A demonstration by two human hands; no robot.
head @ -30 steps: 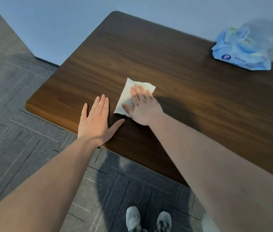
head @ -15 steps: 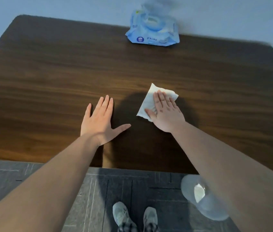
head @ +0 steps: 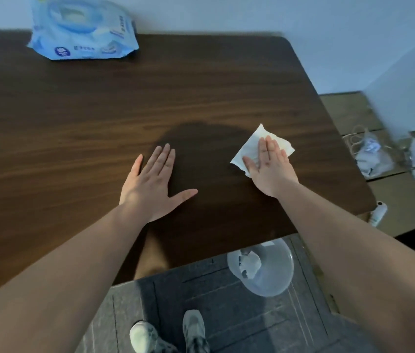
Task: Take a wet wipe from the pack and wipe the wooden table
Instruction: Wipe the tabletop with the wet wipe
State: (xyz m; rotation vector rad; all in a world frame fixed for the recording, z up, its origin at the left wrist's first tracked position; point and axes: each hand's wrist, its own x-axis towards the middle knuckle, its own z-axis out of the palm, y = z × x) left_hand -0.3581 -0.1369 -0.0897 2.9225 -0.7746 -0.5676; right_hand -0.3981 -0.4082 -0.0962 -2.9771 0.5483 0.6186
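A white wet wipe point(head: 251, 146) lies flat on the dark wooden table point(head: 99, 118), toward its right side. My right hand point(head: 270, 166) presses down on the wipe with flat, straight fingers and covers its near half. My left hand point(head: 153, 182) rests palm-down on the bare wood to the left, fingers apart, holding nothing. The blue wet wipe pack point(head: 81, 29) sits at the table's far edge on the left, against the wall.
The table's right edge and rounded corner lie just beyond the wipe. On the floor under the near edge stands a clear plastic bin point(head: 262, 271) with crumpled white tissue. Cardboard boxes point(head: 389, 200), a plastic bag and a small white bottle point(head: 378, 212) are at the right. My shoes show below.
My right hand has slid the wipe rightward across the table, away from my left hand. The view has swung right, so the pack now appears at far left.
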